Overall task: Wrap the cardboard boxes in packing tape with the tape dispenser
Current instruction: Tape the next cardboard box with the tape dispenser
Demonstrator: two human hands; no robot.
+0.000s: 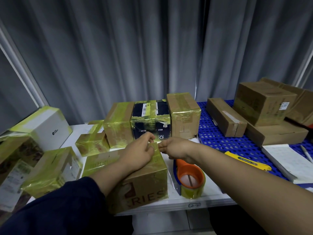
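Cardboard box (145, 180), glossy under wrinkled yellow-green tape (156, 147), sits at the near edge of the white table (211, 199). The left hand (140, 150) lies on its lid and the right hand (174, 147) is beside it. The two meet at the far top edge, and each pinches the tape flap. An orange dispenser (189, 177) with a round roll lies just right of the box. A perforated blue mat (213, 133) and a pleated grey curtain (118, 56) are behind.

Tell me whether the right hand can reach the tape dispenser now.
Probably yes: the tape dispenser lies uncovered on the table close by the right hand, whose fingers must first release the tape.
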